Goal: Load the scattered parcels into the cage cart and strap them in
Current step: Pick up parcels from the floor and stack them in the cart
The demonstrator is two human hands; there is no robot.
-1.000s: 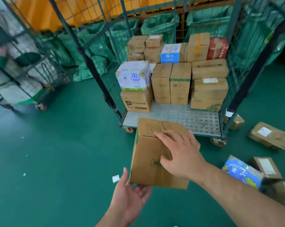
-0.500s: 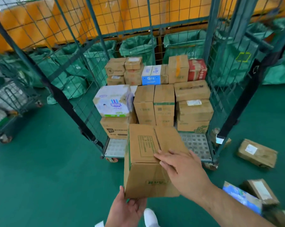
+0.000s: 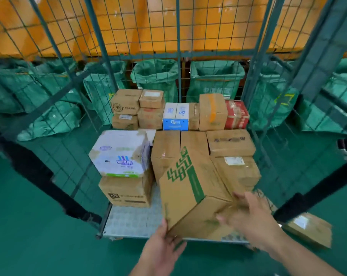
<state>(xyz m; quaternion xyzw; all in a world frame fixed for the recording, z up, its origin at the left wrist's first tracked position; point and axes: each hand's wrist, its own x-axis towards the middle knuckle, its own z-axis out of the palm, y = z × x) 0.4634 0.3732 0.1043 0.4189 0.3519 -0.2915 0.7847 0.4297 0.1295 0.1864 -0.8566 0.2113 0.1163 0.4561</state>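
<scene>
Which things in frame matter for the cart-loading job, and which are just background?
Job: brown cardboard box with green print, held between left hand and right hand; green wire cage cart; stacked parcels inside it; black straps; loose brown parcel on the floor.
Background: green mail sacks; orange wall.

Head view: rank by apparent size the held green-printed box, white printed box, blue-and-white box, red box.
1. green-printed box (nearest the camera)
2. white printed box
3. blue-and-white box and red box: alike, unranked
</scene>
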